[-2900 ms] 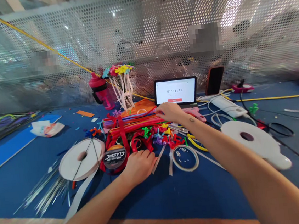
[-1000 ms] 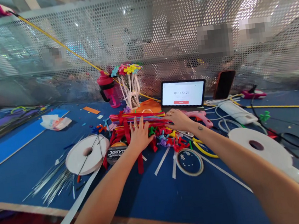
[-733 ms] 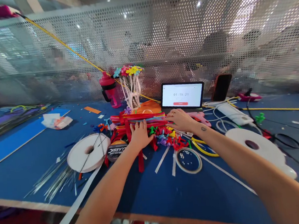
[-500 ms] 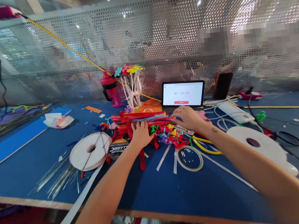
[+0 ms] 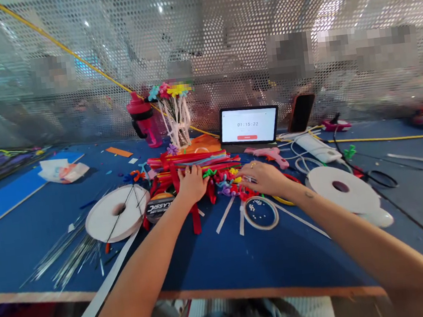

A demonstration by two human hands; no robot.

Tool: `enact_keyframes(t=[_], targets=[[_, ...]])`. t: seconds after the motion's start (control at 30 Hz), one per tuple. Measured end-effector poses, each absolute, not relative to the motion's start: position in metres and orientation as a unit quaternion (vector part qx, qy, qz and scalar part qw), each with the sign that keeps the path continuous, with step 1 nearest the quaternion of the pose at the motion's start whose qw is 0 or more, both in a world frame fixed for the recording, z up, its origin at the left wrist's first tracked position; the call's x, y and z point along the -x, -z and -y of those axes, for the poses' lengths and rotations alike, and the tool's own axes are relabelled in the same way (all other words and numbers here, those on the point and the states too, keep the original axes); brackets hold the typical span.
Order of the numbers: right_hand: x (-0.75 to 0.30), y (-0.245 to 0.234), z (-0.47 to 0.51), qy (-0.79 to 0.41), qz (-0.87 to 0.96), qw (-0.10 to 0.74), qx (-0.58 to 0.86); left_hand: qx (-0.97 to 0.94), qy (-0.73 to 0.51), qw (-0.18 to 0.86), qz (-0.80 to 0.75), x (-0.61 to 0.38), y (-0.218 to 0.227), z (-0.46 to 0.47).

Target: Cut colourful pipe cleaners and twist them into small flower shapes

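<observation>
My left hand (image 5: 192,183) presses down on a heap of red and multicoloured pipe cleaners (image 5: 192,161), its fingers curled over the strands. My right hand (image 5: 264,179) rests at the heap's front right, touching small twisted pipe-cleaner flowers (image 5: 223,181) and a thin metal tool (image 5: 249,178) partly hidden under its fingers. Left of my left hand lie a spool of "Classic" line (image 5: 159,208) and a wide white tape roll (image 5: 117,214). A ring of tape holding small beads (image 5: 260,213) sits below my right hand.
A pink glue gun (image 5: 267,153), a tablet showing 01:15:22 (image 5: 249,125) and a phone (image 5: 301,113) stand behind the heap. A bouquet of pipe-cleaner flowers (image 5: 172,112) and a pink bottle (image 5: 143,120) stand by the perforated metal screen (image 5: 220,26). Another white roll (image 5: 339,190) lies right.
Both hands have drawn closer together over the heap, and my right hand has slid forward from its back edge. The head view has also shifted slightly.
</observation>
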State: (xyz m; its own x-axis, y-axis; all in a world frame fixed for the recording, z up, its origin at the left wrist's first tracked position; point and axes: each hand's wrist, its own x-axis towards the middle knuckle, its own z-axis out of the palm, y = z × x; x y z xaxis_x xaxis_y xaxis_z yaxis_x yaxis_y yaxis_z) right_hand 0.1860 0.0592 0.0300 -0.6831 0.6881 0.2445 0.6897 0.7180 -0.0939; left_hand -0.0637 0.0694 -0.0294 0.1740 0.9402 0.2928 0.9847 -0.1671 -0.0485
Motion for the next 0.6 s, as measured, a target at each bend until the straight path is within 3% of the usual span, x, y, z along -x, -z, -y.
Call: enact_keyframes(t=[0.2, 0.33, 0.47, 0.6], targets=[[-0.162, -0.02, -0.043, -0.06, 0.94, 0.093, 0.324, 0.769, 0.117, 0.098, 0.621, 0.069, 0.02, -0.071], [-0.17, -0.023, -0.05, -0.132, 0.938, 0.15, 0.283, 0.768, 0.118, 0.081, 0.624, 0.07, 0.015, -0.073], [-0.179, -0.026, -0.075, -0.088, 0.892, 0.246, 0.37, 0.75, 0.124, 0.096, 0.643, 0.066, 0.015, -0.074], [-0.163, -0.029, -0.105, -0.037, 0.896, 0.229, 0.379, 0.744, 0.115, 0.112, 0.649, 0.062, 0.017, -0.072]])
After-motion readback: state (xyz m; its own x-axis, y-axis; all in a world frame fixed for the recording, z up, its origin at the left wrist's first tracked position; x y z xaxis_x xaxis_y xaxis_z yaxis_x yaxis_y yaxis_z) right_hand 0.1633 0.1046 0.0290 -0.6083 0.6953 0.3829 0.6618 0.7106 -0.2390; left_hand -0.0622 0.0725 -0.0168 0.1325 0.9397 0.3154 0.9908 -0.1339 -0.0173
